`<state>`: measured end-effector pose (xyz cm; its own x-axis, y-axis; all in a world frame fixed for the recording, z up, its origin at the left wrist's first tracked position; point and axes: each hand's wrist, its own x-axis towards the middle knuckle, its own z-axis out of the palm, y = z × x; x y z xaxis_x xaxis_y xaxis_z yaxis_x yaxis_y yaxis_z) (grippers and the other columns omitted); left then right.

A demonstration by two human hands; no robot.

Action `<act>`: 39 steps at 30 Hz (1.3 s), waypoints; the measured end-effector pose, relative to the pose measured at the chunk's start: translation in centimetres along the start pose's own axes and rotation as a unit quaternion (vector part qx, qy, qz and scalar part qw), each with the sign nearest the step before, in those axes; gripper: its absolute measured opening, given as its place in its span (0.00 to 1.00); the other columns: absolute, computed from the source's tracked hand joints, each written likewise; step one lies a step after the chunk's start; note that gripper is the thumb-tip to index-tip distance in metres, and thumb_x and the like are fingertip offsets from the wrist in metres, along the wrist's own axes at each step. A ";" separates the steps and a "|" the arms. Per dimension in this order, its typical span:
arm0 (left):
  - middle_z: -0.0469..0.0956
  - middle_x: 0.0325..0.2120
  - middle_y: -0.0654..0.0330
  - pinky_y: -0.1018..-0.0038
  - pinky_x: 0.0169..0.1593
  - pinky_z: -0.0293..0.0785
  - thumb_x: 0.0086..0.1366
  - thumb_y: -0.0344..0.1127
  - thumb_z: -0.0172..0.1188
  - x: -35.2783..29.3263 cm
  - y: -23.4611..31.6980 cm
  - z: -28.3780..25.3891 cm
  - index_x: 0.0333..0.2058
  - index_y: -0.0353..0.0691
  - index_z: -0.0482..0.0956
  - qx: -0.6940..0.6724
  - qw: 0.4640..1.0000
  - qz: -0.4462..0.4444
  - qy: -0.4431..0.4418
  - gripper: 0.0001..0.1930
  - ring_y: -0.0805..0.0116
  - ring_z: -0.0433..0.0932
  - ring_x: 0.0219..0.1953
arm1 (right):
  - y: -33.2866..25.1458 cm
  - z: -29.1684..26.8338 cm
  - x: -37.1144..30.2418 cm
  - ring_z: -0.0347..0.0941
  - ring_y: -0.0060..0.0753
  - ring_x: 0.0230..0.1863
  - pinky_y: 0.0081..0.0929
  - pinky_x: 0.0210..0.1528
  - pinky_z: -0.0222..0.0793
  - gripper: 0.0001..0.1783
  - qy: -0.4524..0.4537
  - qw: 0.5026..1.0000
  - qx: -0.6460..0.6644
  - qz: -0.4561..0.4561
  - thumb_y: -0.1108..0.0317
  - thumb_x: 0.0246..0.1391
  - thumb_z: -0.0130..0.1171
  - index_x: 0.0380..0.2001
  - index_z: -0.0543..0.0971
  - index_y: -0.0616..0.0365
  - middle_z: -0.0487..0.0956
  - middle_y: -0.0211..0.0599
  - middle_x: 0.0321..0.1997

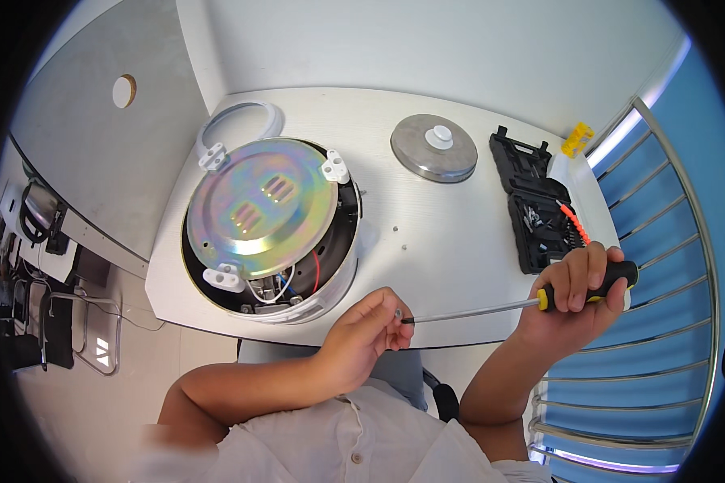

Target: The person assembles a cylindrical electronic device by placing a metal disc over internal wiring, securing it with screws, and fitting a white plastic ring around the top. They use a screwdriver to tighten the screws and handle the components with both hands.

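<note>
My right hand (576,291) is wrapped round the black-and-yellow handle of a screwdriver (475,311), whose long shaft points left. Its dark tip meets the fingers of my left hand (362,334), which pinch a small metal screw (399,313) at the table's front edge. Left of the hands stands an upturned round cooker (334,294) with a white outer wall. Its shiny iridescent base plate (254,205), fitted with white plastic feet, sits askew over the opening. Red, blue and white wires show in the gap below it.
Two small screws (395,229) lie mid-table. Behind them rests a metal lid (431,149) with a white knob. An open black tool case (532,221) is at the right, beside a metal railing (689,233). A pale ring (272,121) lies behind the cooker.
</note>
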<state>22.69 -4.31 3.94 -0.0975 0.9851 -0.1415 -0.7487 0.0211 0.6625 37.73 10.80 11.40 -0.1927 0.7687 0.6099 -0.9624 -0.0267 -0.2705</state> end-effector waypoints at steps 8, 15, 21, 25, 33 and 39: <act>0.70 0.29 0.63 0.77 0.38 0.64 0.71 0.49 0.45 -0.3 -0.2 -0.2 0.32 0.43 0.67 0.006 1.000 0.004 -0.028 0.15 0.73 0.67 0.31 | 0.0 0.6 -0.2 0.61 0.19 0.17 0.17 0.16 0.61 0.14 -0.029 0.999 -0.018 -0.016 0.61 0.62 0.49 0.45 0.67 0.58 0.67 0.31 0.26; 0.70 0.29 0.63 0.76 0.39 0.64 0.71 0.50 0.44 -0.5 -0.4 -0.3 0.34 0.41 0.69 0.011 0.999 -0.009 -0.040 0.17 0.73 0.68 0.31 | -0.2 0.6 -0.4 0.61 0.20 0.16 0.16 0.15 0.62 0.14 -0.051 0.999 -0.010 -0.012 0.62 0.62 0.50 0.46 0.67 0.59 0.67 0.32 0.26; 0.70 0.29 0.63 0.76 0.39 0.64 0.71 0.49 0.43 -0.6 -0.6 -0.1 0.35 0.40 0.70 -0.002 0.998 -0.018 -0.053 0.18 0.73 0.68 0.32 | -0.6 0.6 -0.6 0.61 0.20 0.16 0.16 0.15 0.63 0.15 -0.054 0.998 -0.003 -0.015 0.63 0.61 0.51 0.47 0.67 0.60 0.67 0.33 0.26; 0.70 0.29 0.62 0.75 0.40 0.64 0.71 0.49 0.43 -0.7 -0.6 -0.1 0.35 0.39 0.69 -0.006 0.998 -0.023 -0.057 0.18 0.72 0.68 0.32 | -0.7 0.5 -0.6 0.60 0.20 0.16 0.16 0.14 0.63 0.16 -0.057 0.998 0.006 -0.012 0.63 0.61 0.51 0.47 0.68 0.61 0.66 0.34 0.26; 0.71 0.29 0.63 0.76 0.40 0.65 0.71 0.49 0.44 -0.8 -0.5 0.4 0.34 0.40 0.69 0.079 0.996 -0.012 -0.043 0.18 0.74 0.68 0.32 | -1.3 0.6 -0.9 0.63 0.21 0.16 0.17 0.14 0.63 0.18 -0.077 0.997 -0.022 -0.016 0.63 0.59 0.54 0.48 0.66 0.59 0.67 0.34 0.27; 0.71 0.29 0.64 0.77 0.40 0.66 0.71 0.50 0.43 -0.6 -0.6 0.4 0.33 0.41 0.69 0.152 0.988 0.005 -0.013 0.18 0.75 0.68 0.32 | -1.4 1.4 -1.9 0.65 0.22 0.16 0.16 0.15 0.62 0.20 -0.128 0.988 -0.082 -0.033 0.62 0.58 0.58 0.48 0.65 0.56 0.67 0.33 0.27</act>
<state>23.42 -4.84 3.89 -0.0843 0.9893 -0.1187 -0.5161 0.0586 0.8545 39.22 8.48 11.69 -0.1929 0.5781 0.7928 -0.9347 0.1376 -0.3277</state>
